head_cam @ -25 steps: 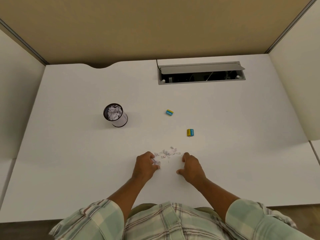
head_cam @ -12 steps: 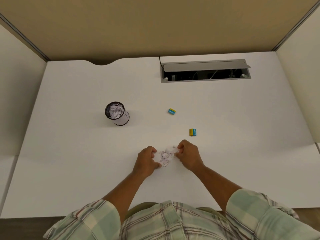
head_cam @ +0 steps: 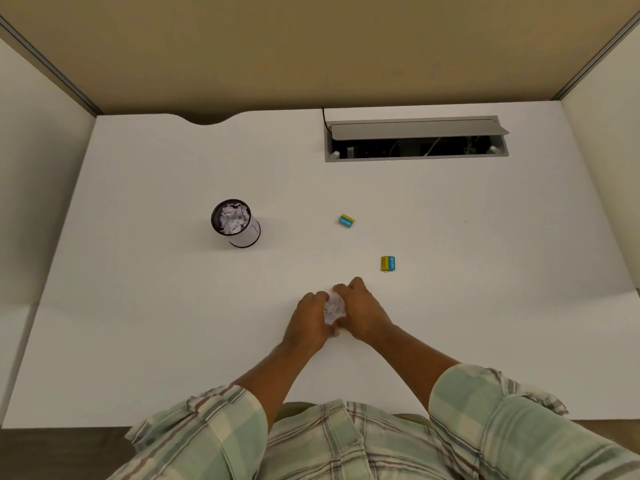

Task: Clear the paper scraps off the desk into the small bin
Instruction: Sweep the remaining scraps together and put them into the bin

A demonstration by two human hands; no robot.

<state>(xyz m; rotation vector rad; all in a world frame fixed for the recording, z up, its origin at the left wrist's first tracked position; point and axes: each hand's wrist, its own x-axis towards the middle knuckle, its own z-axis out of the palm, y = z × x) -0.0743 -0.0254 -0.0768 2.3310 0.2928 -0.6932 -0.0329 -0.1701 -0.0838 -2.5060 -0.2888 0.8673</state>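
Note:
A bunch of white paper scraps [head_cam: 333, 310] is pressed between my two hands on the white desk [head_cam: 138, 306], near its front middle. My left hand [head_cam: 309, 320] cups the scraps from the left, my right hand [head_cam: 360, 311] from the right, fingers curled around them. The small black mesh bin [head_cam: 236, 223] stands upright at the left centre, well away from my hands, and holds crumpled white paper. No loose scraps show elsewhere on the desk.
Two small yellow-and-blue erasers lie on the desk: one [head_cam: 346, 221] in the middle, one [head_cam: 388, 263] just beyond my right hand. An open grey cable hatch [head_cam: 415, 140] sits at the back right. Partition walls enclose the desk on three sides.
My hands have swept together from either side. The scattered scraps are now gathered into one bunch held between them.

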